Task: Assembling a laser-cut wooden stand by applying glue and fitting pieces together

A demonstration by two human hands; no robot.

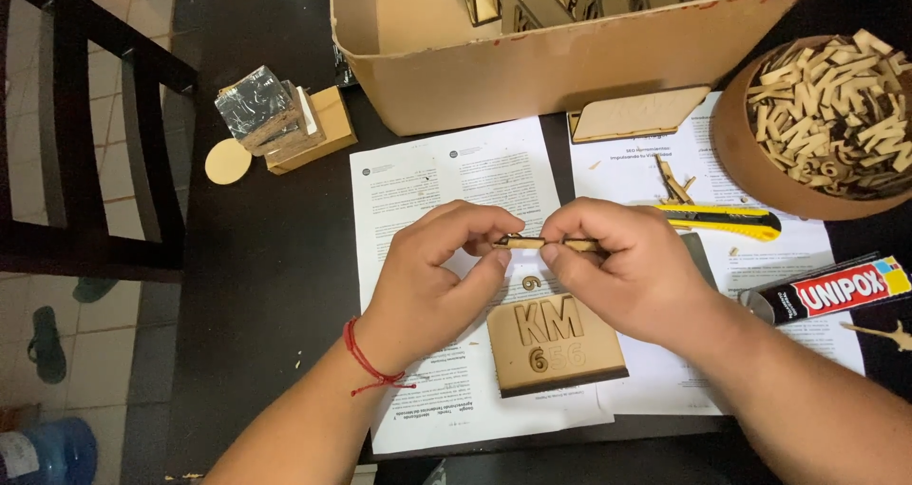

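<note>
Wooden strip [546,244] pinched in left hand [439,274] and right hand [622,268] grip; ends hidden by fingers.

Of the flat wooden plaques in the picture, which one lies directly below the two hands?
The plaque with raised letters, lying on the printed sheets just below both hands. The plain plaque lies farther away, against the cardboard box.

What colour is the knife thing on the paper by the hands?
The utility knife is yellow with black trim, seen in the head view, just beyond the right hand.
</note>
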